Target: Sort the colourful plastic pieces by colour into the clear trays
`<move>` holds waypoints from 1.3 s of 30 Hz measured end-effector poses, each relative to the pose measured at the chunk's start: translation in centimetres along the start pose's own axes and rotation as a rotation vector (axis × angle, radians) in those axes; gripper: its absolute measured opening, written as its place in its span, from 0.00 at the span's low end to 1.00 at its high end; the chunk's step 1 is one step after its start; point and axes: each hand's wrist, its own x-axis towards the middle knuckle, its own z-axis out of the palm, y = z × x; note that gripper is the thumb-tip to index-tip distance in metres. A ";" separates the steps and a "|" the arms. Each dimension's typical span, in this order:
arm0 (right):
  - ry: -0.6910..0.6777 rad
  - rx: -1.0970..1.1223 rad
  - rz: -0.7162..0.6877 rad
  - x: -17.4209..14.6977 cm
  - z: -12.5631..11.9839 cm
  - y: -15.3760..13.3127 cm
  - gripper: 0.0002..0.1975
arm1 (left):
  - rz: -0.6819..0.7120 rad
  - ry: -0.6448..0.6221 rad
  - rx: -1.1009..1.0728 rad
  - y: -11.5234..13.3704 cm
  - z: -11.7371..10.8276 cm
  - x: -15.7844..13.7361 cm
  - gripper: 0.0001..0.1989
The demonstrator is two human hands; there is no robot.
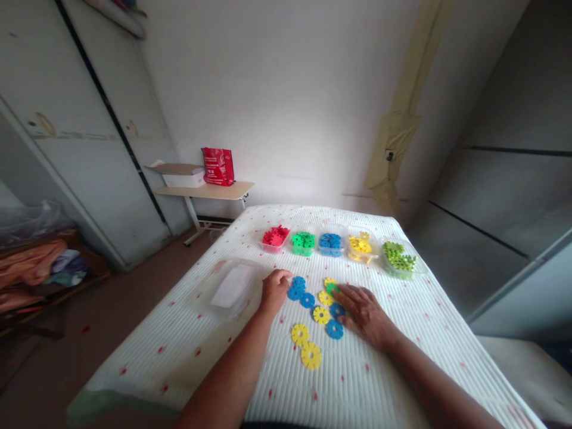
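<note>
On the cloth-covered table lie flat, notched plastic discs. My left hand [276,291] is curled closed beside a cluster of blue discs [296,288]; whatever its fingers hold, if anything, is hidden. My right hand [365,313] lies palm down with fingers stretched out. Its fingertips reach the green disc [332,288] and partly cover a blue disc [336,310]. Close to its thumb is another blue disc [335,329]. Several yellow discs lie between and in front of the hands, such as a yellow disc [320,315] and the nearest yellow disc [311,356].
A row of clear tubs runs across the table's far part: red pieces [275,236], green pieces [303,241], blue pieces [331,241], yellow pieces [361,244] and light green pieces [399,257]. At left lies a clear plastic lid [233,288]. A red bag [218,166] stands on a side table [227,190].
</note>
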 end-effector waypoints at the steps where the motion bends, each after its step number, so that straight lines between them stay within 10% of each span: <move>1: 0.011 0.000 0.026 0.0 0.0 0.2 0.26 | -0.002 0.000 -0.001 0.0 0.0 0.0 0.13; 16: 0.172 0.203 0.319 -1.0 -0.3 3.8 0.22 | -0.020 -0.015 -0.038 0.7 -0.8 0.0 0.11; 30: -0.151 -0.147 0.388 1.7 -2.0 2.0 0.20 | -0.030 -0.017 -0.059 0.1 -0.4 0.0 0.11; 39: -0.031 0.242 0.322 0.4 -2.6 2.3 0.18 | -0.026 -0.027 -0.028 0.2 -0.4 0.0 0.12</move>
